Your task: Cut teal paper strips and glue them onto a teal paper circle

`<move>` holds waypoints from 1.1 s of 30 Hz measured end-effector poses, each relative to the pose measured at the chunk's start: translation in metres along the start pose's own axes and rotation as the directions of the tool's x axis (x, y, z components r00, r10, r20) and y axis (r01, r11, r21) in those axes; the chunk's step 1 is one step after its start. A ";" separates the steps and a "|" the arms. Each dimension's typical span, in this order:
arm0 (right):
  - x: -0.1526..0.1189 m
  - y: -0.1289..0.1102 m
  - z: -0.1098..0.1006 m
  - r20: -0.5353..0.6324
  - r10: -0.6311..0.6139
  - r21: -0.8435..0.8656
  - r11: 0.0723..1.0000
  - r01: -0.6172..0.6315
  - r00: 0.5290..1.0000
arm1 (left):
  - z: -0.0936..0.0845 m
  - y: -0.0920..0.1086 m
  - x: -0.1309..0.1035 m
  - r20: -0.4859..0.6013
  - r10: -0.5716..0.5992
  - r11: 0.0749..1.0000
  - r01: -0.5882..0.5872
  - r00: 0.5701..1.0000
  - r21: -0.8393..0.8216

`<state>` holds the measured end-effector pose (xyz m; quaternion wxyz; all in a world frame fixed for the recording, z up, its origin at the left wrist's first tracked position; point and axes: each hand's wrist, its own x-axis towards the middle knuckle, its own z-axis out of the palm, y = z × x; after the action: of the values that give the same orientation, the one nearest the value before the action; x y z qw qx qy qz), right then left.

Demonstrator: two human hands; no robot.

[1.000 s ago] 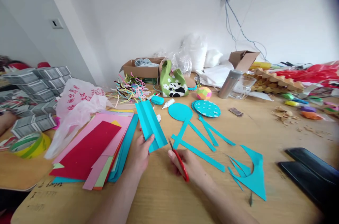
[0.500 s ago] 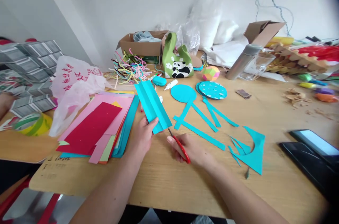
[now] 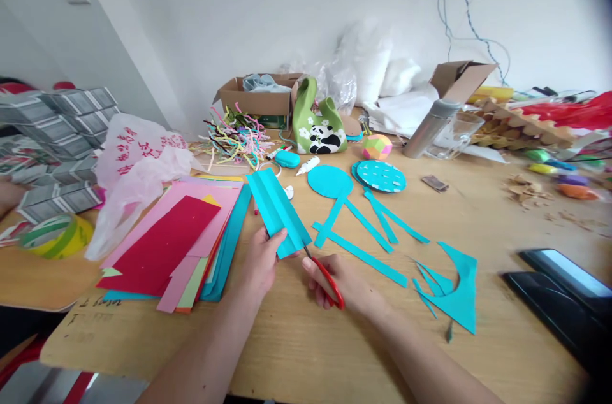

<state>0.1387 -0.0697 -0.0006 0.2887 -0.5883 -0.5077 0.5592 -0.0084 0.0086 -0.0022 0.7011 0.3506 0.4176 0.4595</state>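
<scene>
My left hand [image 3: 262, 259] pinches the near end of a creased blue sheet of paper [image 3: 275, 206], thumb on top, holding it tilted above the table. In my right hand [image 3: 335, 280] is a pair of red-handled scissors [image 3: 329, 280], with the blades at the sheet's near right corner. Cut blue strips [image 3: 366, 257] lie just beyond my right hand, near a blue paper circle [image 3: 329, 181]. Farther right is a blue offcut [image 3: 461, 295] with a curved edge and thin slivers beside it.
Coloured paper sheets [image 3: 167, 245] are stacked at the left, near a plastic bag [image 3: 138, 149] and a tape roll [image 3: 57, 235]. A green panda bag [image 3: 319, 123], a steel bottle [image 3: 433, 127] and a cardboard box [image 3: 258, 98] stand at the back. Phones [image 3: 549, 302] lie at right.
The whole scene sits slightly lower in view as the camera has tilted up. Both hands keep their grip on the paper and scissors, and the blades remain at the sheet's near right corner.
</scene>
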 end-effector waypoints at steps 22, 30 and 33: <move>0.004 0.003 0.002 -0.018 -0.015 0.046 0.999 0.015 1.000 | 0.003 0.003 -0.004 0.004 0.023 1.000 -0.023 1.000 0.011; 0.003 0.002 0.002 -0.032 -0.008 0.011 1.000 0.008 0.999 | 0.003 0.001 -0.002 0.029 0.025 1.000 -0.025 0.999 -0.008; 0.002 0.001 0.001 -0.028 -0.020 0.002 1.000 0.020 0.999 | 0.003 0.002 -0.003 0.020 0.018 1.000 -0.018 1.000 -0.003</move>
<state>0.1375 -0.0680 -0.0021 0.3019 -0.5909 -0.5089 0.5484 -0.0069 0.0064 0.0011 0.7015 0.3581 0.4067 0.4629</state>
